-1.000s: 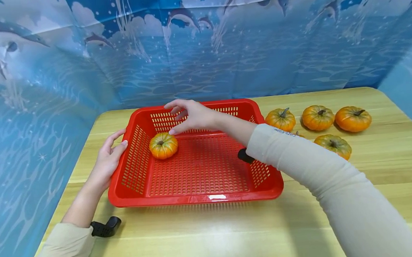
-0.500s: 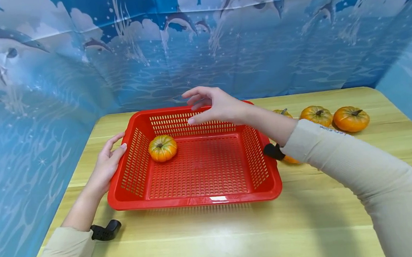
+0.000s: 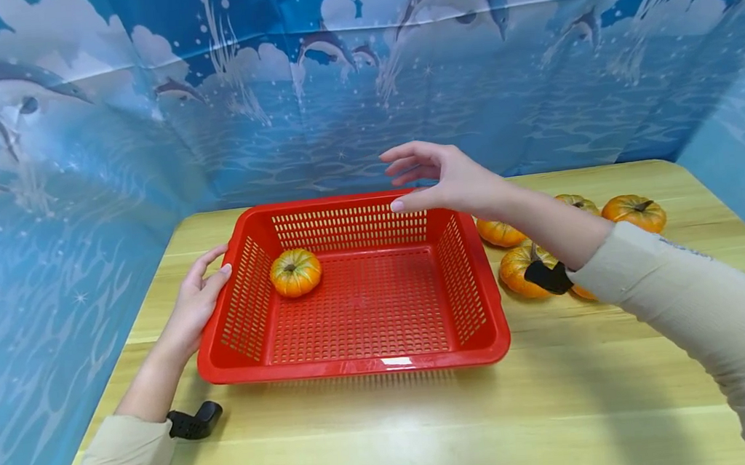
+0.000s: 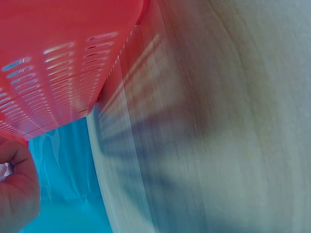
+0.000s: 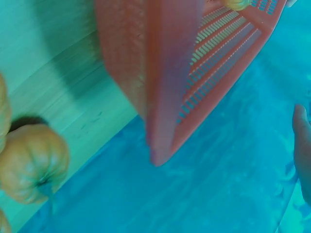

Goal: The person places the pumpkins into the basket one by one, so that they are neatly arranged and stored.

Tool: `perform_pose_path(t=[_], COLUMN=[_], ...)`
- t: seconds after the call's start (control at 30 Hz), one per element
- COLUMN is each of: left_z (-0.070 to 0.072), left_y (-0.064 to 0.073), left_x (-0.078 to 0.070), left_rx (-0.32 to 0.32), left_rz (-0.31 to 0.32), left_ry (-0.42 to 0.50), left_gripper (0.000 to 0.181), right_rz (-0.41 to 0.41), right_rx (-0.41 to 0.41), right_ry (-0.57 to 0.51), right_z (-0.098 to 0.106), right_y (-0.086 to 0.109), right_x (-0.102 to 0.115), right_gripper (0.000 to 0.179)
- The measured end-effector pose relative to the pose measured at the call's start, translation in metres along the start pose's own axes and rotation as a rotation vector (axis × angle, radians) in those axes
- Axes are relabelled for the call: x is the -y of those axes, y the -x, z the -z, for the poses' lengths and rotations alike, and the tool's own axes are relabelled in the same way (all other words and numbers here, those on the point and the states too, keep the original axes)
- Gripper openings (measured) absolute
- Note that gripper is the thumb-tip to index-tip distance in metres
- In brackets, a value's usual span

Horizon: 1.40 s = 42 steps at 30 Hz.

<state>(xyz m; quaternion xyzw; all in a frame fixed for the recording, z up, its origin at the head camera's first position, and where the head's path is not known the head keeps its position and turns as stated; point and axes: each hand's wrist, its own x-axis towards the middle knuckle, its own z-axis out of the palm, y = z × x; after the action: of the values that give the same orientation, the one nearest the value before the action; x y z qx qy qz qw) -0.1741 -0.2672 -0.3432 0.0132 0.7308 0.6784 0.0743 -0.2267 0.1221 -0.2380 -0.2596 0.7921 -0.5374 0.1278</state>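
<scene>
A red perforated plastic basket (image 3: 357, 366) stands on the table, with one small orange-and-green pumpkin (image 3: 295, 273) near its left wall. My left hand (image 3: 195, 299) grips the basket's left rim, thumb on the rim. In the left wrist view, part of that hand (image 4: 17, 187) shows beside the slotted basket wall (image 4: 63, 63). Above the back right of the basket, my right hand (image 3: 452, 181) is in the air with loosely bent fingers and nothing in them. Only a small part of it (image 5: 303, 150) enters the right wrist view, apart from the basket (image 5: 167, 87).
Several more pumpkins sit on the wooden table (image 3: 388, 435) right of the basket, among them a front one (image 3: 521, 272) and a far-right one (image 3: 634, 213). My right forearm partly covers some. A blue dolphin-print curtain (image 3: 337, 118) hangs behind.
My right hand has moved right and up, away from the pumpkin in the basket, toward the basket's back right corner. The left hand stays on the rim; the pumpkin has stayed put.
</scene>
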Motion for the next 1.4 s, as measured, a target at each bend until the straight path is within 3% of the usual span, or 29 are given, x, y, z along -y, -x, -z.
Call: perform_pose_path(t=[0.9, 1.4], left_z=[0.001, 0.001], left_y=[-0.002, -0.003], left_x=[0.001, 0.001], left_rx=[-0.002, 0.007], left_rz=[0.006, 0.005], left_ry=[-0.005, 0.001], left_gripper=[0.058, 0.058], right_rz=[-0.05, -0.13], right_rx=[-0.191, -0.279], right_ry=[0.151, 0.167], right_z=[0.056, 0.086], right_y=[0.086, 0.139], right_x=[-0.029, -0.073], right_gripper=[0.056, 0.057])
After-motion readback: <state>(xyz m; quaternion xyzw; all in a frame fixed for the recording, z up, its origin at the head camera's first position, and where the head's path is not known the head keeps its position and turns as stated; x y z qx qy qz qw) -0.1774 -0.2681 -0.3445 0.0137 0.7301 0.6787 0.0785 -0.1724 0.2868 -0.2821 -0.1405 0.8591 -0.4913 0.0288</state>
